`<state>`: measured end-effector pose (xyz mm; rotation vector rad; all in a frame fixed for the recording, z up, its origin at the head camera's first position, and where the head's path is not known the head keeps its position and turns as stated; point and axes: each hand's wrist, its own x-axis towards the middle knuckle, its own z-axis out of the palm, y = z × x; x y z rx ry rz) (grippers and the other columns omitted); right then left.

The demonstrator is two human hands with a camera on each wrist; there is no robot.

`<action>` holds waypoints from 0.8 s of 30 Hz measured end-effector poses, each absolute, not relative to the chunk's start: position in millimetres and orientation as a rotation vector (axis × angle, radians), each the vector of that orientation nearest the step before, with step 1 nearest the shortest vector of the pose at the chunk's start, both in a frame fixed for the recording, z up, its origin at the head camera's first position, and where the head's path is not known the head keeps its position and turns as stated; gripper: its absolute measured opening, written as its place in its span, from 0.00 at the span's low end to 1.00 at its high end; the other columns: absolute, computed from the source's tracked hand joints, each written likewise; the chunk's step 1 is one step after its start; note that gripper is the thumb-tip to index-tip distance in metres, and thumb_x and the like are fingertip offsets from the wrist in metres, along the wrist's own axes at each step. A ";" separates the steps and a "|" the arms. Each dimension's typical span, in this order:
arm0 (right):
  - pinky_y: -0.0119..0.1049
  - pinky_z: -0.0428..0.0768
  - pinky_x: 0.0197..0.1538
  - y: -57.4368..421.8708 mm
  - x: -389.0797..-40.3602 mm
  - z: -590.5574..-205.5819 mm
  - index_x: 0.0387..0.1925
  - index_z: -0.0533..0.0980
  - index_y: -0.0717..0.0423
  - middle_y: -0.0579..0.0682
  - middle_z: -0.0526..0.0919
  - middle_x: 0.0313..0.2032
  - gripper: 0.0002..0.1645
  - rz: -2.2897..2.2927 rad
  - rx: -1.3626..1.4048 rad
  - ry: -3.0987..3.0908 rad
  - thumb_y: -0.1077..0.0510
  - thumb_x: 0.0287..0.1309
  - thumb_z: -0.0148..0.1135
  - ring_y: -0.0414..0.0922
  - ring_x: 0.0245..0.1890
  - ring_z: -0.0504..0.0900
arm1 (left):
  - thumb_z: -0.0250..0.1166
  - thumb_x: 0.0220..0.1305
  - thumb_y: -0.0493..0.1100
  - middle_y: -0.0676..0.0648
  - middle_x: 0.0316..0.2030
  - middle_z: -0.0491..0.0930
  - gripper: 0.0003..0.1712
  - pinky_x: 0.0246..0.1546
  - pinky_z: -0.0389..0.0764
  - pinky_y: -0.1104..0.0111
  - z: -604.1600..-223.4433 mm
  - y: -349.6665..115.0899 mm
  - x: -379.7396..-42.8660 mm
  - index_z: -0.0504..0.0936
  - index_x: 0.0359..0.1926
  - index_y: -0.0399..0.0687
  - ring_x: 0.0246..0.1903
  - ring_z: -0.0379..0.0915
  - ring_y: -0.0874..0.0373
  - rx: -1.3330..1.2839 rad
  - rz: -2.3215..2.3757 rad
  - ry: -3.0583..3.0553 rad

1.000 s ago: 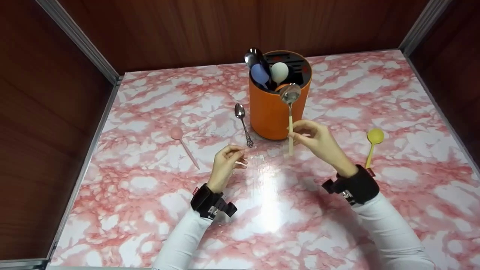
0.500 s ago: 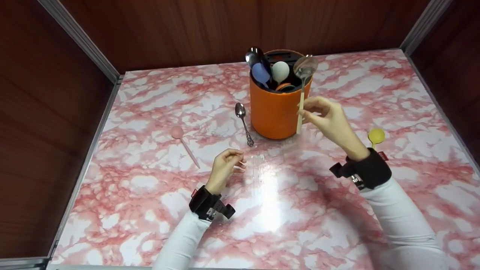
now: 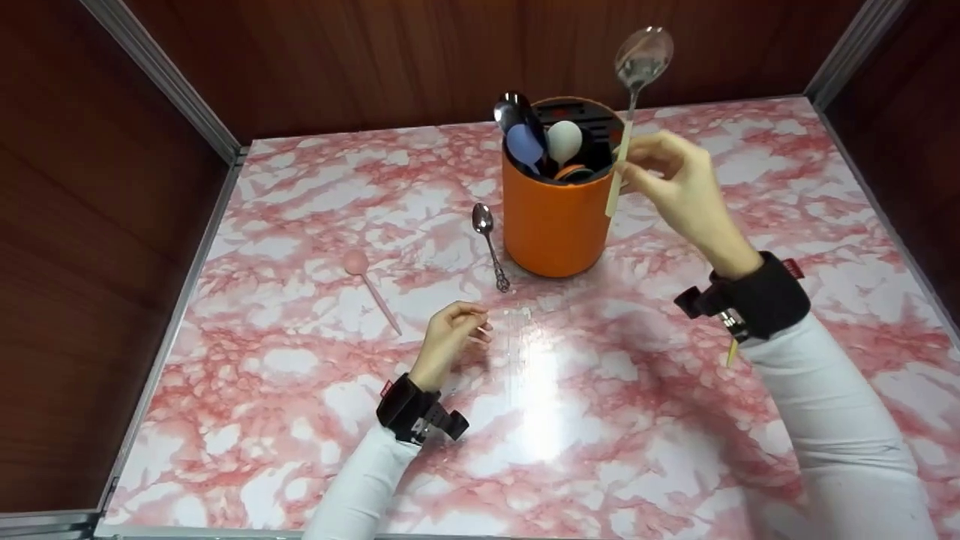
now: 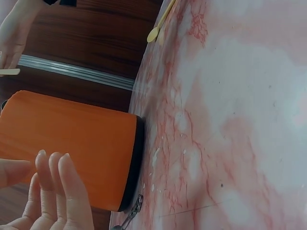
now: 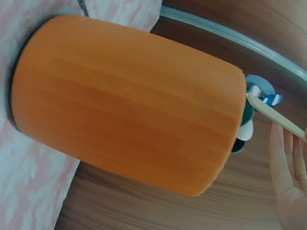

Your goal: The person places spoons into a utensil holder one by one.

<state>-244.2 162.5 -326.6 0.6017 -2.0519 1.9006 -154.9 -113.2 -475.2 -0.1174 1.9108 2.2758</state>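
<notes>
My right hand (image 3: 673, 180) pinches a metal spoon (image 3: 643, 58) by its cream handle (image 3: 622, 161), bowl up, at the right rim of an orange utensil holder (image 3: 556, 225). In the right wrist view the handle's lower end (image 5: 271, 112) overlaps the holder's rim. A blue spoon (image 3: 524, 145), a white spoon (image 3: 564, 139) and a black utensil (image 3: 511, 112) stand in the holder. My left hand (image 3: 450, 334) hovers over the table with relaxed, slightly bent fingers and nothing in it. Just beyond it lies a small ornate metal spoon (image 3: 489, 240).
A pink spoon (image 3: 370, 285) lies to the left on the marbled table (image 3: 285, 435). The yellow spoon (image 4: 153, 34) at the right is mostly hidden behind my right wrist in the head view. Dark wood panels (image 3: 450, 60) enclose the back and sides.
My right hand has risen and moved away and to the right with the metal spoon, from in front of the holder to beside its rim. My left hand's fingers have loosened slightly.
</notes>
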 end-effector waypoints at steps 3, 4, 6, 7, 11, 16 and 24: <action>0.27 0.84 0.34 161.5 -247.2 -317.3 0.35 0.80 0.66 0.49 0.83 0.30 0.09 1.890 0.594 -2.017 0.77 0.55 0.59 0.39 0.29 0.82 | 0.55 0.66 0.30 0.47 0.26 0.79 0.10 0.33 0.85 0.63 -476.2 -113.5 -154.7 0.74 0.44 0.25 0.25 0.77 0.57 -0.112 2.258 1.926; 0.27 0.84 0.34 160.8 -248.3 -314.6 0.35 0.80 0.66 0.49 0.83 0.30 0.08 1.886 0.592 -2.009 0.77 0.55 0.59 0.39 0.29 0.82 | 0.55 0.66 0.30 0.47 0.27 0.79 0.09 0.33 0.85 0.63 -477.1 -113.8 -154.4 0.75 0.44 0.26 0.25 0.77 0.57 -0.108 2.252 1.929; 0.28 0.84 0.35 159.1 -251.5 -310.1 0.35 0.80 0.66 0.51 0.82 0.30 0.08 1.878 0.588 -1.996 0.76 0.56 0.60 0.40 0.30 0.82 | 0.55 0.66 0.30 0.46 0.27 0.79 0.09 0.33 0.85 0.63 -477.3 -113.8 -154.0 0.75 0.44 0.25 0.26 0.77 0.57 -0.111 2.238 1.935; 0.28 0.84 0.35 158.3 -253.3 -308.3 0.35 0.80 0.66 0.52 0.82 0.31 0.08 1.885 0.591 -1.984 0.76 0.56 0.60 0.40 0.29 0.82 | 0.55 0.66 0.30 0.46 0.27 0.79 0.10 0.34 0.85 0.63 -477.6 -113.8 -153.8 0.75 0.44 0.25 0.26 0.77 0.57 -0.115 2.233 1.934; 0.30 0.84 0.34 155.3 -263.3 -303.3 0.36 0.79 0.63 0.55 0.81 0.30 0.08 1.878 0.577 -1.962 0.75 0.57 0.59 0.41 0.28 0.82 | 0.56 0.65 0.31 0.43 0.28 0.80 0.11 0.33 0.85 0.63 -478.1 -113.0 -154.1 0.74 0.45 0.23 0.25 0.77 0.57 -0.128 2.227 1.923; 0.30 0.85 0.34 152.2 -275.4 -302.7 0.37 0.79 0.63 0.48 0.81 0.29 0.10 1.814 0.571 -1.976 0.76 0.57 0.58 0.41 0.28 0.82 | 0.57 0.65 0.31 0.42 0.28 0.80 0.08 0.32 0.85 0.66 -478.7 -111.9 -154.5 0.76 0.43 0.27 0.26 0.77 0.56 -0.132 2.234 1.914; 0.27 0.83 0.34 147.5 -285.9 -307.4 0.36 0.78 0.64 0.44 0.80 0.28 0.07 1.735 0.512 -2.074 0.74 0.58 0.59 0.39 0.28 0.81 | 0.55 0.65 0.30 0.42 0.29 0.80 0.11 0.32 0.85 0.65 -480.3 -114.1 -153.4 0.74 0.44 0.23 0.27 0.78 0.55 -0.103 2.239 1.910</action>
